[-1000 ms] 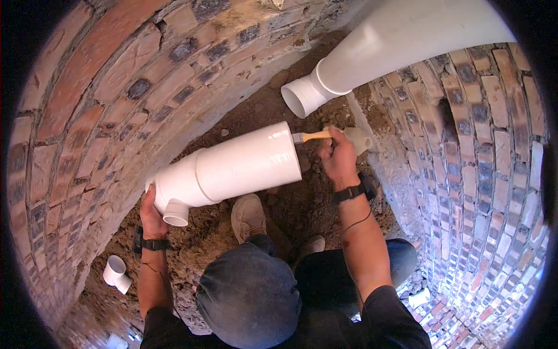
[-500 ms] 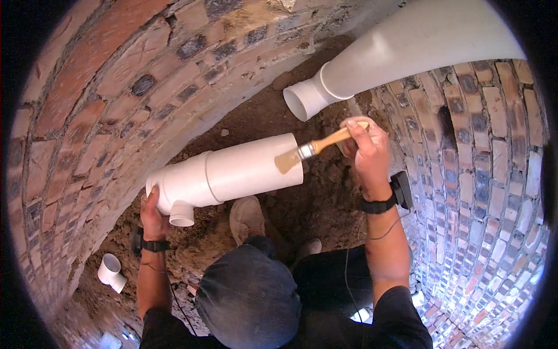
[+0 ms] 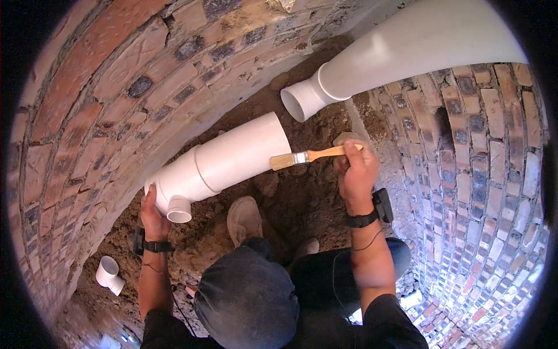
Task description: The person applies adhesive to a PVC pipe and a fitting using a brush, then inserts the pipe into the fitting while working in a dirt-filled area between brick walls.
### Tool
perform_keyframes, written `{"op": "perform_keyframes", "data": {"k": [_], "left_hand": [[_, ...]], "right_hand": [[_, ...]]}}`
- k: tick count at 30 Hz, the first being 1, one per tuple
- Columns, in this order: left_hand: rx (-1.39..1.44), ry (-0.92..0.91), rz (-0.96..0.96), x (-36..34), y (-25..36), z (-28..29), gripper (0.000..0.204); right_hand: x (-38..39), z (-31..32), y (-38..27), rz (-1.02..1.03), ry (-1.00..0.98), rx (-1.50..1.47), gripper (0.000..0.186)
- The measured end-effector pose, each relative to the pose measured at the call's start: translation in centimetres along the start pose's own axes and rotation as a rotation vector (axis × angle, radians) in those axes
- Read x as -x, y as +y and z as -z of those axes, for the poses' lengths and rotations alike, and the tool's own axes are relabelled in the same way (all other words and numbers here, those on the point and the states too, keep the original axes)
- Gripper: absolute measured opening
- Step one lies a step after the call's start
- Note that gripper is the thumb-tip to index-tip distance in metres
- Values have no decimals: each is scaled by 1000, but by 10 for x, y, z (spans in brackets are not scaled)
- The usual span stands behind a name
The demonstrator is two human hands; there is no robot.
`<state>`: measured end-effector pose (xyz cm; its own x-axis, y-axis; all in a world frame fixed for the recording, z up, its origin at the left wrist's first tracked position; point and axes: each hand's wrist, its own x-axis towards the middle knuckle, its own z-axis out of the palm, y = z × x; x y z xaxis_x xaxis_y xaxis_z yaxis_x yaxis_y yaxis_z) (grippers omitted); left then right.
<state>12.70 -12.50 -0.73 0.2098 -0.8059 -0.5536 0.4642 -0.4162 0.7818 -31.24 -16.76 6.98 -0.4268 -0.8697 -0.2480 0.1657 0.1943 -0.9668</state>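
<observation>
My left hand (image 3: 154, 214) grips the near left end of a white plastic pipe (image 3: 241, 150) with a short side branch (image 3: 179, 209). The pipe slants up to the right, its right end raised toward the far side. In my right hand (image 3: 357, 174) is a paintbrush (image 3: 314, 155), held by its wooden handle between thumb and fingers. The bristles lie against the pipe's outer surface near its right end. Past that end, a large white pipe (image 3: 418, 49) has its open socket (image 3: 297, 102) facing the held pipe; a gap separates the two.
Brick walls (image 3: 116, 99) rise on the left and on the right (image 3: 488, 145). Rough brown soil (image 3: 308, 203) covers the ground between them. A small white pipe fitting (image 3: 109, 274) lies at lower left. My shoe (image 3: 244, 220) stands below the held pipe.
The right end of the held pipe has tilted up and shifted left. My right hand has moved down and left, bringing the brush from the pipe's upper face toward its lower edge.
</observation>
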Motion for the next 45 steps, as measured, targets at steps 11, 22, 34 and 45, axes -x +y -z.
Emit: {"op": "perform_keyframes", "data": {"k": [11,22,34,45], "left_hand": [[-4,-24,80,4,15,5,49],[-44,-82,49,1,-11,6,51],[-186,-6,85,-6,-23,-9,48],[-153,-14,7,0,-19,-2,48]], "right_hand": [[-22,6,51,-301,77,-362,16],[-61,97,5,-2,289,59,15],[-82,167,65,446,478,1125,18],[-93,181,115,392,270,936,21]]}}
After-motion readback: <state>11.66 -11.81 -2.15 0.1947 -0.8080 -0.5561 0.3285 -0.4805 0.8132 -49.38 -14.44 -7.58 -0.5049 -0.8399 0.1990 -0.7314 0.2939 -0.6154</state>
